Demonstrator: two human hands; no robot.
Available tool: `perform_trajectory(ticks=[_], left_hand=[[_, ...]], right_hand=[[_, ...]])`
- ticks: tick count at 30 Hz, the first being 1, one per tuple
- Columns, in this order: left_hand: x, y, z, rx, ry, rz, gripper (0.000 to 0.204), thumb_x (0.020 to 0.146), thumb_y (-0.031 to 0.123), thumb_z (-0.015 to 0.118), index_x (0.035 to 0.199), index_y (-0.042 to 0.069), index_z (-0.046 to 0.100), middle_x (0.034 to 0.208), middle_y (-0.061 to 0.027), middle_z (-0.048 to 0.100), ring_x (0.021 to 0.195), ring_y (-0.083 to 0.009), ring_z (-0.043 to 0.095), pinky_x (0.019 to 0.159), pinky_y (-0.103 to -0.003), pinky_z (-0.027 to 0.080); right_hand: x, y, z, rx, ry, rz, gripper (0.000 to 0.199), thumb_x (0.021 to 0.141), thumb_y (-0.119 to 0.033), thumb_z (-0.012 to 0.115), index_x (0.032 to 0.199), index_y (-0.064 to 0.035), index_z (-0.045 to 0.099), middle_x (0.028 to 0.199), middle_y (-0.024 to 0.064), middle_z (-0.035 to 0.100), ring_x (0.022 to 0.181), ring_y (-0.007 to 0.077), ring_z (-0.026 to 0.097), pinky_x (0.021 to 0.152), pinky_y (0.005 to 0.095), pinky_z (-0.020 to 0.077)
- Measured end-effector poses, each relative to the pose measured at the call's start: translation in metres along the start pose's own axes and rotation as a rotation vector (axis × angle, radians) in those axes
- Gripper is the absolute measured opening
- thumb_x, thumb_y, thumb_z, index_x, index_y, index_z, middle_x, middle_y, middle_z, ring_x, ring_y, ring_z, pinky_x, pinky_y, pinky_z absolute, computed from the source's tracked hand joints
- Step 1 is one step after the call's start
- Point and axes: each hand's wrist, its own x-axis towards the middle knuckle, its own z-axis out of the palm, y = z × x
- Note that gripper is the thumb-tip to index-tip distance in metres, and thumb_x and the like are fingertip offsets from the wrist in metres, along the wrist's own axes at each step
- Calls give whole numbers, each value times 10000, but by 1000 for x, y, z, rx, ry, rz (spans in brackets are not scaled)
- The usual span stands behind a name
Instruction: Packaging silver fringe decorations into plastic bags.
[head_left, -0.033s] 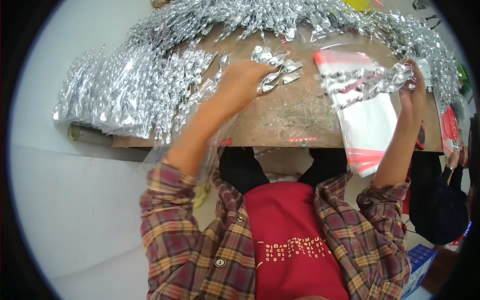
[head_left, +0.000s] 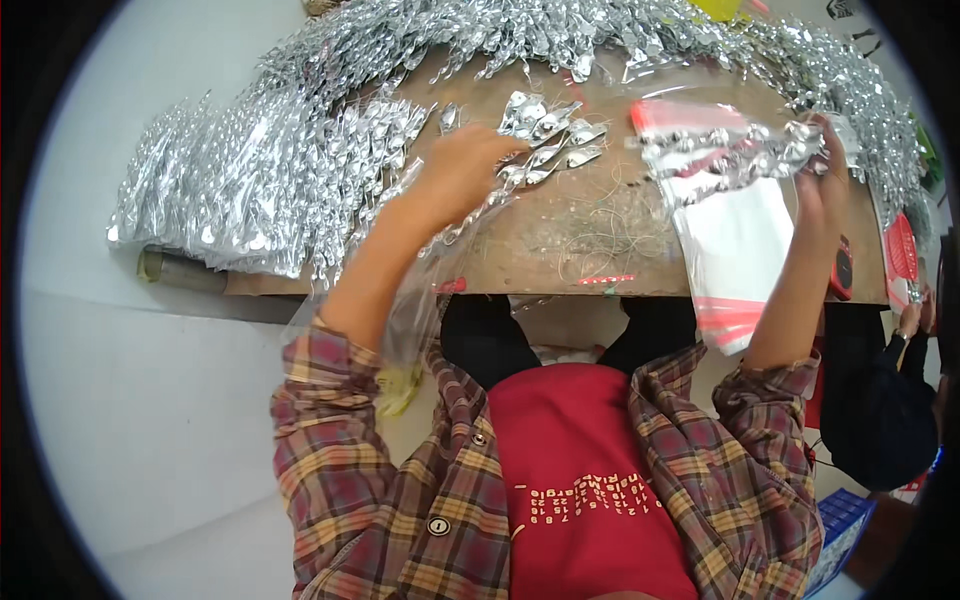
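A brown wooden tabletop (head_left: 600, 240) is seen from above, and its far edge and left edge are buried under heaps of silver foil pieces (head_left: 250, 180). Near the middle of the tabletop a small cluster of foil pieces (head_left: 548, 135) is laid out, and it is reached by the left hand (head_left: 462, 172), whose fingers are curled down onto the cluster's near side. Whether a piece is pinched cannot be told, since the fingertips are covered by the back of the hand.

Toward the right edge a clear bag (head_left: 735, 240) with red strips is held up by the right hand (head_left: 825, 190), which is closed around the bag's upper corner. A bundle of foil pieces (head_left: 735, 152) is gathered at the bag's mouth; whether it is inside or only against the bag is hard to make out.

A plaid shirt and red apron fill the lower view. A dark sleeve (head_left: 880, 410) of another person is cut off at the right.
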Motion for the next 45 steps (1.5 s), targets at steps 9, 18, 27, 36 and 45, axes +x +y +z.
perform_trajectory(ticks=[9, 18, 27, 36, 45], left_hand=[[-3, -57, 19, 176, -199, 92, 374, 742, 7, 574, 1019, 231, 688, 978, -28, 639, 1017, -256, 571, 897, -421, 410], [-3, -38, -13, -102, -434, 69, 77, 635, 90, 599, 710, 84, 586, 802, -85, 598, 884, -289, 571, 783, -400, 431], [-18, -24, -33, -228, -283, 68, 112, 771, 147, 638, 851, 109, 706, 826, -65, 671, 781, -268, 639, 689, -383, 487], [-29, -10, -30, -205, -246, 125, 69, 788, 150, 668, 838, 124, 708, 775, -48, 643, 746, -264, 634, 640, -372, 479], [-33, -20, -26, -248, -205, 82, 64, 823, 171, 660, 875, 146, 686, 786, -43, 587, 747, -254, 597, 647, -365, 463]], right_hand=[[50, 143, -25, 182, 265, 231, 276, 812, 31, 652, 1078, 67, 590, 1068, 178, 632, 1012, 291, 606, 947, 447, 488], [59, 197, -15, -42, 335, 215, 223, 861, -86, 641, 1025, 60, 597, 1032, 164, 633, 1014, 292, 588, 955, 499, 475], [24, 245, 0, -93, 415, 301, 170, 863, -46, 643, 999, 24, 567, 949, 126, 606, 860, 208, 559, 867, 445, 520], [6, 254, 2, -156, 546, 171, 191, 832, -53, 681, 971, 23, 574, 901, 128, 569, 837, 269, 586, 742, 505, 535], [-30, 246, 31, -312, 357, 277, 231, 807, -150, 728, 975, -48, 607, 885, 44, 542, 818, 181, 523, 747, 414, 537]])
